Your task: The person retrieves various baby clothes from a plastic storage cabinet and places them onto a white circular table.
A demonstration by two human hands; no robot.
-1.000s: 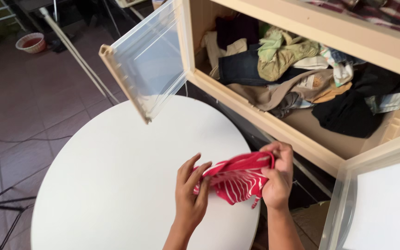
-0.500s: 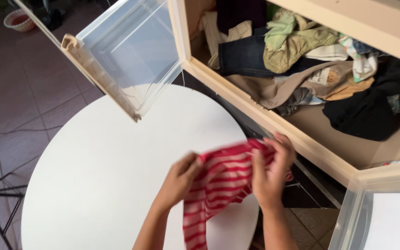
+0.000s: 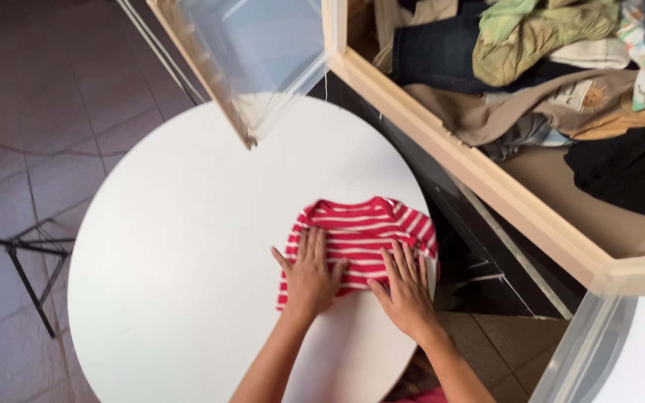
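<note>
Here, label: small pale tag on a brown garment in the open cupboard.
Shirt: red with white stripes, spread flat on the round white tabletop, near its right edge.
Left hand: open, palm flat on the shirt.
Right hand: open, fingers spread, pressing the shirt's lower edge.

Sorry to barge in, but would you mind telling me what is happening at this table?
A person presses both hands flat on a small red-and-white striped shirt spread on a round white table. The left hand and right hand lie side by side on its lower half. Beside the table, an open cabinet holds a jumbled clothes pile.
</note>
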